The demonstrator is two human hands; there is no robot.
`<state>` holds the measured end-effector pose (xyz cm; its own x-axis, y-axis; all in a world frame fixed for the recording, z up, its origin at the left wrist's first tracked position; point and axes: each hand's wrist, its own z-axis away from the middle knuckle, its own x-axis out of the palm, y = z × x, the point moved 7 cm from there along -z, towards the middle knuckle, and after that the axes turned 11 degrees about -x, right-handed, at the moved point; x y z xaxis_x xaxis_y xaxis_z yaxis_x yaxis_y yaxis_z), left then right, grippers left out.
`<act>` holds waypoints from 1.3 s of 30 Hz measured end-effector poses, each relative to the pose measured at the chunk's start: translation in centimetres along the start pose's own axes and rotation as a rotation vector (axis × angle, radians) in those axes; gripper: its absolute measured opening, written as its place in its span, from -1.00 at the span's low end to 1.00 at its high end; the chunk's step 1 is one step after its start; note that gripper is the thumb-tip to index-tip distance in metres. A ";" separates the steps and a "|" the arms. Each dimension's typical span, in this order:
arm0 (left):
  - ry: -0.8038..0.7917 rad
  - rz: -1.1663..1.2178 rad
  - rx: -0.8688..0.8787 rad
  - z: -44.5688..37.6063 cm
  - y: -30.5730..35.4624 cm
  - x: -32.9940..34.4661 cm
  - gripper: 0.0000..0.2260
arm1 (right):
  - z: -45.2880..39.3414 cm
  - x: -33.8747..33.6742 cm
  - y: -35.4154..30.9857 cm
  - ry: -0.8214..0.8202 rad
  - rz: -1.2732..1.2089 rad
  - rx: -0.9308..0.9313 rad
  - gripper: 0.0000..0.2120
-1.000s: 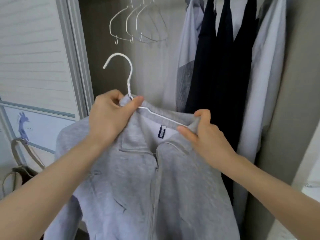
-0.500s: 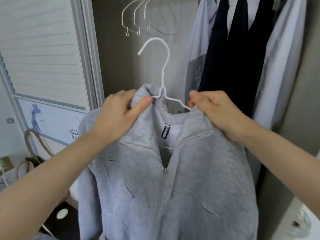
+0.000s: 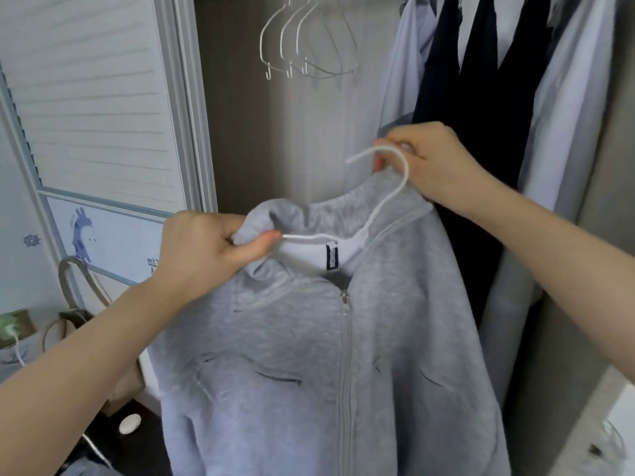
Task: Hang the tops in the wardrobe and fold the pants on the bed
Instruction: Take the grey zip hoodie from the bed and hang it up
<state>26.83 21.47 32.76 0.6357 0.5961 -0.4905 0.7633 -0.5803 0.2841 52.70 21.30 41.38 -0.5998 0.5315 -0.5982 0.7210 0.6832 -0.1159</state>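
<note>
1. The right hand [image 3: 436, 163] pinches the hook of a white wire hanger [image 3: 385, 201] between thumb and curled fingers [image 3: 395, 134], the hook's open end pointing left.
2. The left hand [image 3: 202, 250] grips the left side of the collar of a grey zip-up top [image 3: 292, 355], thumb pressed over the bunched fabric just beside the hanger's left arm.
3. The hanger sits tilted inside the neck of the top, right side higher than left, its wire crossing above a dark label on the white inner lining.
4. The top hangs in front of the open wardrobe [image 3: 247, 132], zipped most of the way up, its lower part running out of view.
5. Above, three empty wire hangers [image 3: 302, 46] hang in the wardrobe.
6. To the right hang pale blue shirts [image 3: 570, 108] with dark garments [image 3: 477, 84] between them, just behind the right hand.
7. To the left is a slatted door panel [image 3: 89, 97], with a bag [image 3: 68, 293] with looped handles below it.
</note>
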 end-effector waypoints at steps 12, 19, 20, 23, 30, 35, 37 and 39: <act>0.025 0.164 -0.540 -0.6 -8.6 -1.9 -0.25 | 8.2 6.7 3.7 -0.390 -0.784 0.555 -0.34; -0.005 0.271 -0.613 -1.8 -10.1 -2.5 -0.35 | 7.1 5.5 0.2 -0.323 -0.470 0.244 -0.30; -0.016 0.288 -0.618 -2.1 -10.3 -2.6 -0.36 | 7.0 5.0 0.0 -0.291 -0.497 0.277 -0.35; -0.078 0.316 -0.569 -2.9 -10.4 -2.0 -0.43 | 7.6 4.3 -0.4 -0.199 -0.691 0.445 -0.51; -0.236 0.257 -0.460 -6.7 -8.6 0.3 -0.60 | 5.5 -1.3 -2.0 0.071 -0.777 0.778 -0.54; -0.363 0.474 -0.414 -7.8 -3.8 1.6 -0.57 | 0.3 -4.2 -5.0 0.213 -0.874 0.770 -0.79; -0.375 0.567 -0.365 -8.1 -1.4 1.2 -0.54 | -2.3 -4.2 -6.4 0.221 -0.889 0.733 -0.80; -0.390 0.662 -0.288 -8.1 1.1 0.1 -0.53 | -4.8 -3.8 -7.7 0.241 -0.875 0.690 -0.79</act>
<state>28.69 25.35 39.67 0.9196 -0.0860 -0.3833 0.2779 -0.5473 0.7895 47.77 16.45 48.38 -0.9881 0.1409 0.0618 0.0146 0.4854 -0.8742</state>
